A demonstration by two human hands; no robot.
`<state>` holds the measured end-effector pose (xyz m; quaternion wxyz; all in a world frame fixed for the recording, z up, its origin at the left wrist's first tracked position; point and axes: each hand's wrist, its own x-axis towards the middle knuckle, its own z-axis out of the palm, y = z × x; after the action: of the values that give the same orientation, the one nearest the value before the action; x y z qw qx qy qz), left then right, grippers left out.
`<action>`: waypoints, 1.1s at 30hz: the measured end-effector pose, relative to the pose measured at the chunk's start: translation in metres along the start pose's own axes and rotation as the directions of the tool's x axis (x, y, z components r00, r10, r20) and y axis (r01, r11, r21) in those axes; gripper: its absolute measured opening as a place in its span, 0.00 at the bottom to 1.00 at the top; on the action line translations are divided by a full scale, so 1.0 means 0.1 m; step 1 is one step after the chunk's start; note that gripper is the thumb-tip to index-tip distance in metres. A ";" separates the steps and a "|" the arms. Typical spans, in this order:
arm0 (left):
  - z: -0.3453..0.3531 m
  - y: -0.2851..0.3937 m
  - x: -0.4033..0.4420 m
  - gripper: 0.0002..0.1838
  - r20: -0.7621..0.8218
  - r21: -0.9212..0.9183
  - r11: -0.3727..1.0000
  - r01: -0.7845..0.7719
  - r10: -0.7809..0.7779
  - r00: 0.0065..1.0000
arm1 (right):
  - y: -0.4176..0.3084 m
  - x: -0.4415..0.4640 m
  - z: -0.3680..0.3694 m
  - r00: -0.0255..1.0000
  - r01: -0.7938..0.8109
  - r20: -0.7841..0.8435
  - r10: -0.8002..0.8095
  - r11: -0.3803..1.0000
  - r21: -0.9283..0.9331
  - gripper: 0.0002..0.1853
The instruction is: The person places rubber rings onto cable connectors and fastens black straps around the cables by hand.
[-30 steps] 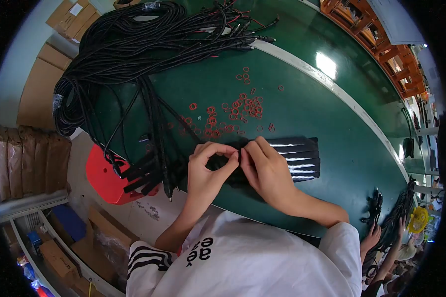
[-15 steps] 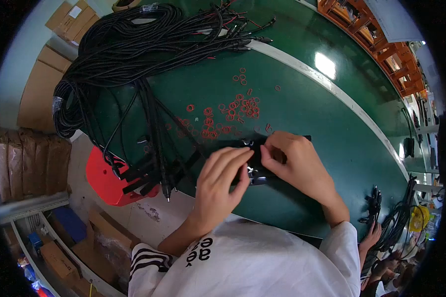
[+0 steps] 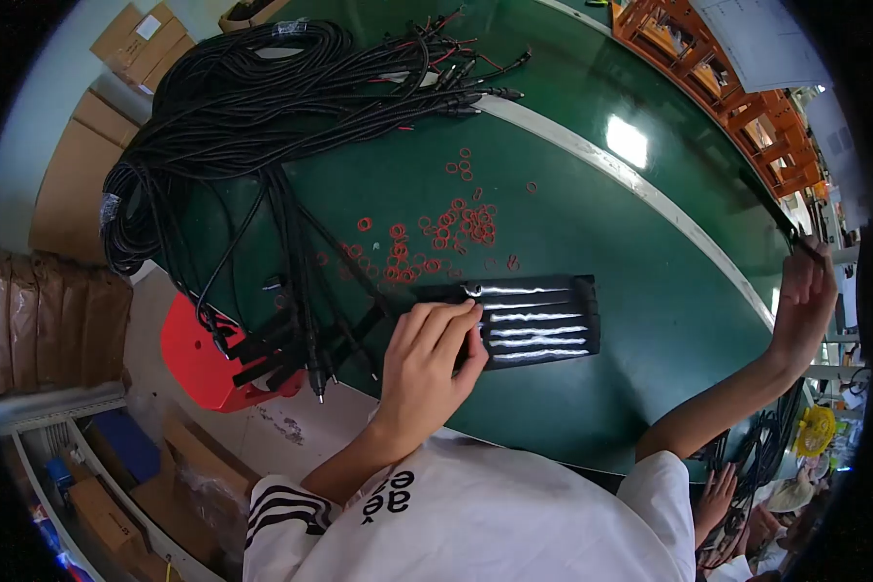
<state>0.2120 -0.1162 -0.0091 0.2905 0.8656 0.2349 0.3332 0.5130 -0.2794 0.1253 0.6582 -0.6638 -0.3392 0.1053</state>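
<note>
A flat row of black strips with glossy streaks (image 3: 543,317) lies on the green table in front of me. My left hand (image 3: 429,357) is at its left end, with thumb and fingertips closed over that edge; the fingers cover what exactly they pinch. A small shiny piece (image 3: 471,290) shows just above the fingertips. Off to the far right, my right hand (image 3: 807,291) is raised with its fingers bent together, near a thin dark piece (image 3: 813,249) that I cannot identify. Many thin red rings (image 3: 461,225) are scattered beyond the strips.
A large bundle of black cables (image 3: 223,116) fills the back left, its ends hanging over a red stool (image 3: 199,354). A pale strip (image 3: 611,167) crosses the table. At the right, another person's hand (image 3: 716,500) is by more black cables (image 3: 768,456). Cardboard boxes (image 3: 82,179) stand left.
My right hand has left the black strips and swung far to the right and up, uncovering them. My left hand has stayed nearly in place at their left end.
</note>
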 end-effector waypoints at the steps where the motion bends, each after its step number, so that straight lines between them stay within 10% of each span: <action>1: -0.04 0.06 0.08 0.19 0.032 0.010 0.999 0.047 -0.047 0.998 | -0.05 -0.06 0.03 0.999 0.019 0.035 -0.021 0.999 0.041 0.15; 3: -0.10 0.19 0.35 0.27 0.001 -0.119 0.989 -0.092 0.093 0.996 | -0.13 -0.12 0.11 0.992 0.062 0.104 -0.076 0.990 0.129 0.16; 6: -0.17 0.43 0.60 0.35 0.101 -0.387 0.897 -0.214 0.272 0.957 | -0.17 -0.16 0.50 0.711 -0.124 0.703 0.001 0.985 0.124 0.13; 10: -0.11 0.47 0.67 0.12 0.357 -0.685 0.726 -0.066 0.412 0.838 | -0.16 -0.20 0.83 0.638 -0.267 0.766 0.080 0.956 0.123 0.09; 15: -0.16 0.39 0.60 0.19 0.548 -0.757 0.490 0.432 0.115 0.829 | -0.08 -0.19 1.00 0.693 -0.359 0.651 0.308 0.931 -0.058 0.13; 20: -0.19 0.23 0.63 0.17 0.601 -0.707 0.482 0.518 0.024 0.799 | 0.13 -0.31 1.30 0.724 0.037 0.689 -0.038 0.999 0.017 0.07; 24: -0.38 -0.01 0.76 0.18 0.385 -0.148 0.989 -0.019 0.076 0.920 | 0.18 -0.24 1.32 0.891 -0.003 0.449 0.067 0.990 -0.141 0.09; 27: -0.33 -0.37 1.22 0.19 0.005 0.402 0.915 0.048 -0.054 0.999 | 0.38 -0.05 1.15 0.944 0.007 0.327 0.041 0.990 -0.144 0.10; 29: -0.23 -0.80 1.44 0.18 -0.036 0.785 0.618 -0.031 0.095 0.995 | 0.44 0.00 1.08 0.952 0.003 0.303 0.044 0.988 -0.152 0.10; 33: -0.16 -1.13 1.88 0.16 0.035 0.696 0.718 0.024 -0.068 0.997 | 0.35 0.01 1.06 0.935 -0.033 0.338 0.105 0.977 -0.212 0.09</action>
<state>0.3021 0.0836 0.0084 -0.0402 0.9145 0.3556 0.1885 0.4630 -0.1905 0.0805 0.5125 -0.7101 -0.4353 0.2089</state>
